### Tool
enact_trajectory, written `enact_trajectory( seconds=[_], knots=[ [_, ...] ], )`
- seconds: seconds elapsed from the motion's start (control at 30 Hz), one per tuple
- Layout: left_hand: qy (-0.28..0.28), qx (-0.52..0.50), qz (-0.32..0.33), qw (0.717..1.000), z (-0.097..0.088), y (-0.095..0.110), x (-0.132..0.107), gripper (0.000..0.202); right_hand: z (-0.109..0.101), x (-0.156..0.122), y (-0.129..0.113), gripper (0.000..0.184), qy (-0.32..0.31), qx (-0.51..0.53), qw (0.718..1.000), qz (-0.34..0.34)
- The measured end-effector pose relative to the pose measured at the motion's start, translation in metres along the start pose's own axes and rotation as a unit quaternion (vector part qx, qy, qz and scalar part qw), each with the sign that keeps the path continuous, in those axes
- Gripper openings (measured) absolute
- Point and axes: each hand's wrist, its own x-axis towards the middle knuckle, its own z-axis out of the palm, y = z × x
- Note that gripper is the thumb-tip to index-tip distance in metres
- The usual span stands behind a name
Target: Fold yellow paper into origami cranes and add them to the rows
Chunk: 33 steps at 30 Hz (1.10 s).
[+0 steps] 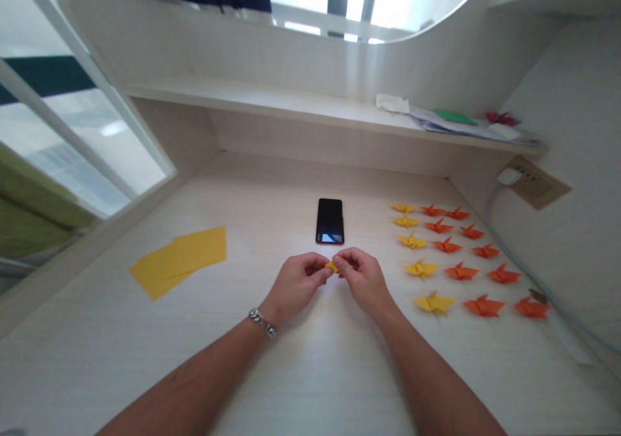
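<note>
Between my two hands is a small piece of folded yellow paper (332, 266), mostly covered by my fingers. My left hand (301, 281) pinches it from the left, and a chain bracelet (262, 323) circles that wrist. From the other side my right hand (361, 277) is closed on the same paper, thumb and fingertips together. How far the paper is folded cannot be made out. Just beyond the hands lies a black phone (330, 221), its screen dark. Sheets of yellow paper (182, 259) overlap on the desk to the left.
Rows of folded paper cranes stand on the right: a column of yellow cranes (421, 268) beside columns of orange cranes (461, 272). A grey cable (517, 261) runs from a wall socket (539, 182) along the right edge. Papers (466, 127) lie on the shelf (291, 103).
</note>
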Motion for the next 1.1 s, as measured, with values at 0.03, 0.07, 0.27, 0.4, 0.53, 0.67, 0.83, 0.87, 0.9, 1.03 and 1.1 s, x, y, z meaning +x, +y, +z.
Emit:
enact_trajectory(
  seconds=[0.03,0.07,0.27,0.4,0.53,0.67,0.83,0.87,0.9,1.03,1.1],
  knots=[
    [0.002,0.014,0.008,1.0,-0.001,0.0,0.0,0.016,-0.001,0.0,0.0,0.015,-0.009,-0.004,1.0,-0.004],
    [0.004,0.027,0.014,1.0,-0.001,0.0,0.0,0.016,-0.002,0.001,0.001,0.015,-0.01,-0.007,1.0,-0.007],
    [0.054,0.052,0.045,0.996,-0.008,-0.003,0.003,0.017,-0.001,0.005,0.008,0.018,-0.022,0.106,0.993,0.044],
    [0.082,0.026,0.049,0.995,-0.012,-0.006,0.006,0.019,0.0,0.005,0.008,0.023,-0.053,0.195,0.972,0.123],
    [0.081,-0.076,0.049,0.993,-0.01,-0.009,0.008,0.036,0.0,0.003,0.007,0.023,-0.062,0.226,0.963,0.131],
    [0.092,-0.12,0.04,0.988,-0.008,-0.008,0.008,0.028,0.001,0.003,0.005,0.023,-0.049,0.224,0.967,0.114],
    [0.048,-0.084,0.025,0.995,-0.007,-0.003,0.005,0.018,0.0,0.004,0.003,0.019,-0.016,0.18,0.98,0.081],
    [0.048,-0.087,0.025,0.995,-0.007,-0.003,0.005,0.019,0.001,0.004,0.003,0.019,-0.01,0.166,0.983,0.074],
    [0.049,-0.093,0.023,0.994,-0.007,-0.002,0.005,0.019,0.001,0.004,0.003,0.019,-0.004,0.151,0.986,0.065],
    [0.055,-0.113,0.013,0.992,-0.006,0.0,0.005,0.019,0.002,0.002,0.003,0.016,0.016,0.097,0.995,0.014],
    [0.057,-0.115,0.01,0.992,-0.005,0.002,0.005,0.019,0.002,0.001,0.003,0.015,0.027,0.082,0.996,-0.005]
  ],
)
